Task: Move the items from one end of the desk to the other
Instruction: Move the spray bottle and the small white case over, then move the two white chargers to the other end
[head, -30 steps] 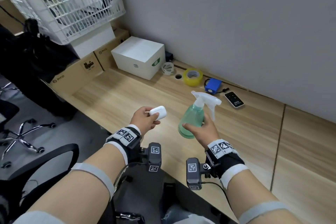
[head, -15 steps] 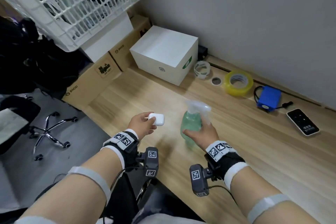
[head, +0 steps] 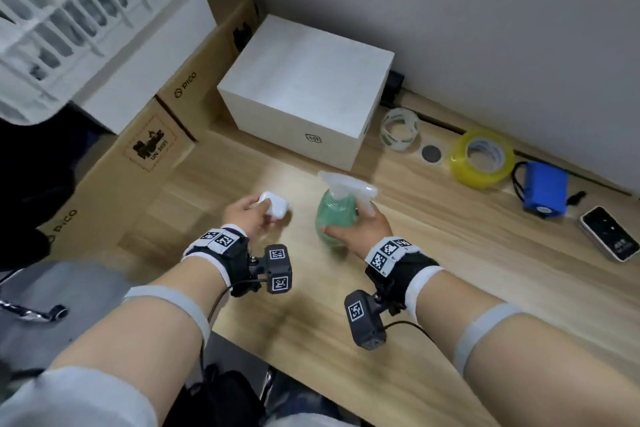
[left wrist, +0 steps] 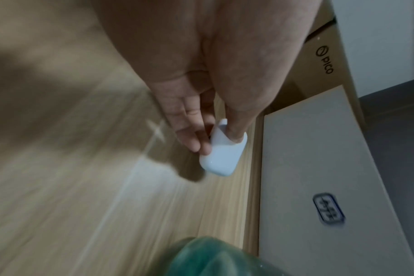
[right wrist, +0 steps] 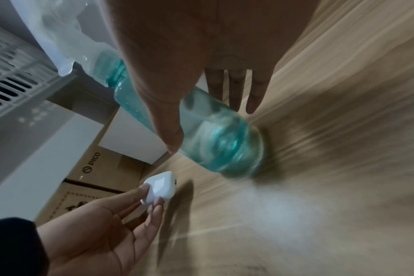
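Observation:
My left hand (head: 250, 216) pinches a small white earbud case (head: 274, 204) between thumb and fingertips, just above the wooden desk (head: 450, 288). In the left wrist view the white case (left wrist: 221, 155) hangs close over the wood near the white box. My right hand (head: 358, 230) grips a green spray bottle (head: 334, 215) with a white trigger head, held upright and low over the desk. The right wrist view shows the bottle (right wrist: 208, 130) under my thumb and fingers, with the white case (right wrist: 160, 187) beside it.
A white box (head: 304, 87) stands just beyond both hands. Clear tape (head: 400, 128), yellow tape (head: 481, 158), a blue pack (head: 543, 189) and a phone (head: 609, 237) lie along the wall to the right. Cardboard boxes (head: 152, 135) and a white basket (head: 69, 10) sit at the left.
Both hands have carried the white case and the spray bottle leftward along the desk, toward the white box, and lower to the surface. The grips have not changed.

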{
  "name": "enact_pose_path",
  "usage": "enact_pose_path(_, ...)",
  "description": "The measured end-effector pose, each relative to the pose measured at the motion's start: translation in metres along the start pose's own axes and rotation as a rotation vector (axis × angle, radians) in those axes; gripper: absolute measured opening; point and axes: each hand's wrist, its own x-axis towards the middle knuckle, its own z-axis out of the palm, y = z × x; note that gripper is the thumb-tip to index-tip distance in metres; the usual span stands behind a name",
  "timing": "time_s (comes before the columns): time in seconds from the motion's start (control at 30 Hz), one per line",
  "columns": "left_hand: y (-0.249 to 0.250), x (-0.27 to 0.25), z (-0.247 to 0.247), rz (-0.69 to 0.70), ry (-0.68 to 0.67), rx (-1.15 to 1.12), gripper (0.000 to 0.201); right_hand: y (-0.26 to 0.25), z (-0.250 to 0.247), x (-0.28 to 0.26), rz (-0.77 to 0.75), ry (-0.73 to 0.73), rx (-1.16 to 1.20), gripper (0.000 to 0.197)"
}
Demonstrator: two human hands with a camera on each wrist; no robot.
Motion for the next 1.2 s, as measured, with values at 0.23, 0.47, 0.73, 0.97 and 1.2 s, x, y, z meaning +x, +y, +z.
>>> enact_pose_path(0.23, 0.034, 0.071, -0.016, 0.001, 0.006, 0.133, 0.020, -0.039, 0.034, 0.058, -0.013, 0.084, 0.032, 0.075)
enact_pose_path(0.47, 0.057, 0.085, -0.011, 0.039, 0.005, 0.128, 0.030, -0.048, 0.050, 0.079, -0.030, 0.126, 0.061, 0.075)
enact_pose_path(0.73, -0.014, 0.086, 0.017, -0.036, 0.090, 0.334, 0.052, -0.009, 0.009, 0.036, 0.058, 0.199, 0.123, 0.081)
enact_pose_path(0.97, -0.032, -0.087, 0.143, 0.080, -0.210, 0.529, 0.034, 0.094, -0.103, -0.066, 0.155, 0.380, 0.284, 0.054)
enact_pose_path(1.2, -0.116, -0.265, 0.302, 0.205, -0.534, 0.483, 0.009, 0.236, -0.235, -0.228, 0.250, 0.549, 0.362, 0.038)
